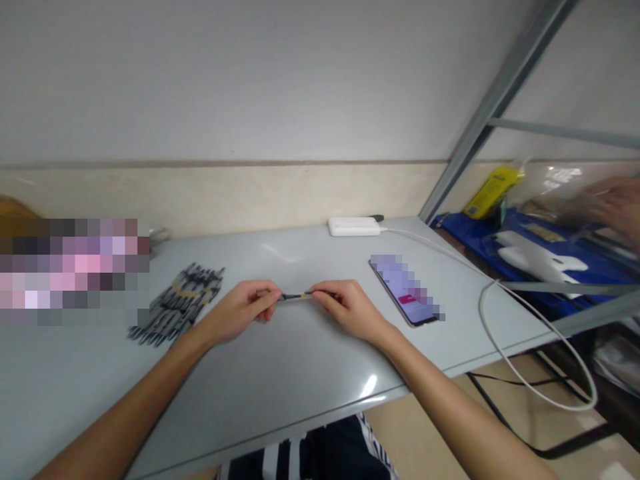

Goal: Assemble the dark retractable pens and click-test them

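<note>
Both my hands hold one dark pen point(299, 296) level just above the grey table point(280, 373). My left hand point(243, 311) pinches its left end with closed fingers. My right hand point(347, 307) pinches its right end the same way. Only a short middle stretch of the pen shows between the fingers. A pile of several similar dark pens point(177, 305) lies on the table to the left of my left hand.
A phone point(407, 291) lies screen-up right of my right hand. A white power bank point(354, 226) sits at the table's back edge, its white cable point(505, 347) looping off the right edge. Another person's hand point(617, 207) is over a blue cluttered shelf at right.
</note>
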Demonstrator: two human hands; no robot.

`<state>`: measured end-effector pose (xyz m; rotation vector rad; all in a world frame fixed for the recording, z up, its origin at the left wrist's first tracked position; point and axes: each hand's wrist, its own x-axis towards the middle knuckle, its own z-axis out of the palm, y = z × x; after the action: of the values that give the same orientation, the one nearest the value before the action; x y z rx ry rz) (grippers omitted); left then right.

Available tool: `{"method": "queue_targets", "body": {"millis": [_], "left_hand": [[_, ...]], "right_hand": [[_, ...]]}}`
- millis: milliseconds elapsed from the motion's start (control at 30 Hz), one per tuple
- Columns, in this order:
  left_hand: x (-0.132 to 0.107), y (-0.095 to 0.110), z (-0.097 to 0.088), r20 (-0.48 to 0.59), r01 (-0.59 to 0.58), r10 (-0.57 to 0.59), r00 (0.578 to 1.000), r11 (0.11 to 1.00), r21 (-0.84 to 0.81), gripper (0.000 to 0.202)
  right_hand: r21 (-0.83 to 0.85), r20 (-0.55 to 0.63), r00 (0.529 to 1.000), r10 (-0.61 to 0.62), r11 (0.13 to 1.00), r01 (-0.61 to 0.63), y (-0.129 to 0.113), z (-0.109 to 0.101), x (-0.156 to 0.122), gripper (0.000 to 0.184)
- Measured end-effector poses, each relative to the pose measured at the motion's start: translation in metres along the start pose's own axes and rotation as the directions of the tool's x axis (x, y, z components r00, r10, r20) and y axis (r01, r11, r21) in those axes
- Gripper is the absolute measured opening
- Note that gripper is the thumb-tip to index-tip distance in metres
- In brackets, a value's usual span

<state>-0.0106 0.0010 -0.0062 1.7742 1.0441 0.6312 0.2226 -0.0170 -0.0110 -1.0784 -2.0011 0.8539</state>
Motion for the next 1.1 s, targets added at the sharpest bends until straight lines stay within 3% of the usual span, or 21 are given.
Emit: {"method": "queue_targets", "body": {"millis": [133, 233, 367, 500, 667, 767, 900, 1000, 1100], "left_hand": [[-0.001, 0.004, 0.001, -0.025, -0.064, 0.074, 0.997, 0.962, 0.267, 0.033], [-0.001, 0.006, 0.003, -0.099, -0.083, 0.127, 0.987, 0.93, 0.358, 0.029], [-0.002, 0.009, 0.008, -0.179, -0.103, 0.189, 0.966, 0.909, 0.403, 0.025], [-0.003, 0.014, 0.013, -0.22, -0.142, 0.259, 0.941, 0.888, 0.438, 0.023], [-0.002, 0.013, 0.014, -0.223, -0.137, 0.25, 0.942, 0.896, 0.423, 0.023], [-0.001, 0.01, 0.015, -0.242, -0.139, 0.25, 0.938, 0.907, 0.397, 0.024], [0.001, 0.006, 0.018, -0.251, -0.115, 0.176, 0.952, 0.964, 0.24, 0.025], [0.002, 0.005, 0.021, -0.21, -0.127, 0.149, 0.966, 0.986, 0.112, 0.027], [0.002, 0.007, 0.023, -0.183, -0.132, 0.146, 0.972, 0.988, 0.085, 0.027]], "right_hand": [[-0.141, 0.003, 0.991, -0.137, 0.981, 0.136, -0.001, 0.002, -0.002, 0.028], [-0.151, 0.022, 0.992, -0.12, 0.981, 0.122, -0.002, 0.003, -0.003, 0.03], [-0.066, 0.02, 0.999, -0.031, 0.997, 0.032, -0.002, 0.002, -0.003, 0.031], [0.126, 0.08, 0.994, 0.069, 0.989, -0.079, -0.002, -0.003, -0.002, 0.038], [0.332, 0.159, 0.961, 0.227, 0.904, -0.269, -0.001, -0.002, -0.001, 0.042], [0.412, 0.155, 0.951, 0.269, 0.857, -0.309, 0.0, 0.0, 0.0, 0.043], [0.494, 0.036, 0.957, 0.289, 0.827, -0.269, -0.002, 0.001, 0.002, 0.037], [0.551, -0.112, 0.958, 0.263, 0.819, -0.161, -0.007, 0.003, 0.005, 0.029], [0.566, -0.266, 0.938, 0.224, 0.823, -0.037, -0.013, 0.007, 0.011, 0.022]]}}
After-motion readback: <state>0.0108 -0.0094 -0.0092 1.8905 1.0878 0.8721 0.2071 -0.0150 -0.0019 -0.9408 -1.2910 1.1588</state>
